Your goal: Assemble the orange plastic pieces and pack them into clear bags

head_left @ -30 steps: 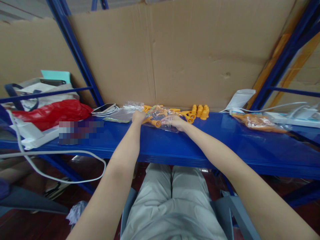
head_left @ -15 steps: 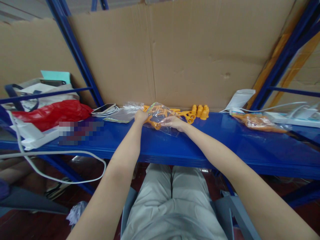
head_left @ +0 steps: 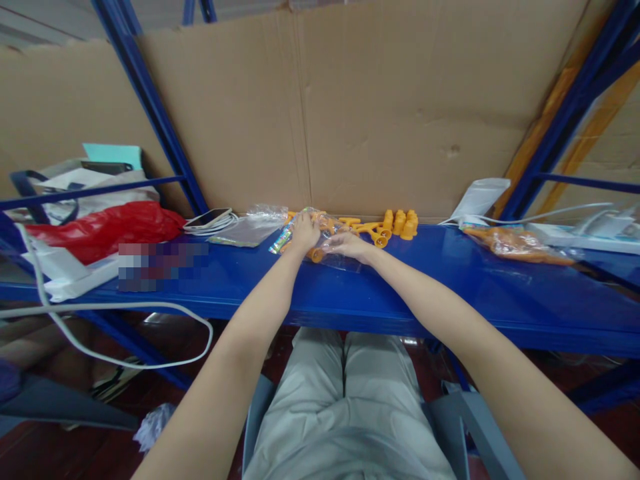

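Note:
A clear plastic bag (head_left: 345, 265) with a colourful printed strip (head_left: 283, 237) lies on the blue shelf, with orange plastic pieces in and around it. Over its left part, my left hand (head_left: 306, 233) is closed on the bag, fingers pointing away from me. At the right side my right hand (head_left: 350, 245) pinches the film near the round end of an orange piece (head_left: 315, 255). Several orange pieces with flared round ends (head_left: 376, 235) lie just beyond my right hand. My hands partly hide the bag's contents.
Orange caps (head_left: 409, 227) stand right of the loose pieces. Flat clear bags (head_left: 243, 230), a phone with a white cable (head_left: 213, 217) and a red bag (head_left: 110, 227) lie to the left. A bagged orange bundle (head_left: 525, 245) is at right; cardboard (head_left: 375, 120) rises behind.
My left hand has moved right, from the bag's left edge onto its middle. The printed strip now shows tilted at the left. My right hand has barely moved.

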Motion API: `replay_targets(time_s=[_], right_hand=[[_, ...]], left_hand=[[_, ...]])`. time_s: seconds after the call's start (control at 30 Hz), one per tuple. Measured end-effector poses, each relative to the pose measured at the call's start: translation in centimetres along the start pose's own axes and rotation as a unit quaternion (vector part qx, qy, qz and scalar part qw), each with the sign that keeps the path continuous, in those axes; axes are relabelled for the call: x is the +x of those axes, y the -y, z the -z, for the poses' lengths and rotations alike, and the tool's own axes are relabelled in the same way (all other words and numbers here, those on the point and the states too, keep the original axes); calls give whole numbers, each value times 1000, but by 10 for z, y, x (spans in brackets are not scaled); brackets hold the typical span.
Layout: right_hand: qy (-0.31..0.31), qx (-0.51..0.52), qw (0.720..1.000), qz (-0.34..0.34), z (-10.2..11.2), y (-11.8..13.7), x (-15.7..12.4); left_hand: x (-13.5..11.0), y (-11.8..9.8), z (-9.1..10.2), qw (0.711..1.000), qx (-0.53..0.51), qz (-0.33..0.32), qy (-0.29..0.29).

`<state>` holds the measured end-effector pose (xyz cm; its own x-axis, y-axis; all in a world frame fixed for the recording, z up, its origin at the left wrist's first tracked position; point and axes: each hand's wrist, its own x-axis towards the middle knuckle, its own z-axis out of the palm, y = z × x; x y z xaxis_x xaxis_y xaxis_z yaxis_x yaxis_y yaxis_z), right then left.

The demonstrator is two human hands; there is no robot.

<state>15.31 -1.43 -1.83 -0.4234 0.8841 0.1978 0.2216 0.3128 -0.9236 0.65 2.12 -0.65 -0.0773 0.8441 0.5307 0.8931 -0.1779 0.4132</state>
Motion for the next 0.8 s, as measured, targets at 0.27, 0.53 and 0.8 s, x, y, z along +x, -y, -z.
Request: replay_targets(time_s=[0.27,0.53,0.8], right_hand=[[8,34,999,7,-1,-4,3],[16,-5,1000,16,1,-4,4],[44,-32,999,0,2,-3,3]], left_hand=[[-1,-1,9,999,34,-11,31],[-5,-3,11,994,62,-13,93],[-7,-1,4,987,76,31,140]])
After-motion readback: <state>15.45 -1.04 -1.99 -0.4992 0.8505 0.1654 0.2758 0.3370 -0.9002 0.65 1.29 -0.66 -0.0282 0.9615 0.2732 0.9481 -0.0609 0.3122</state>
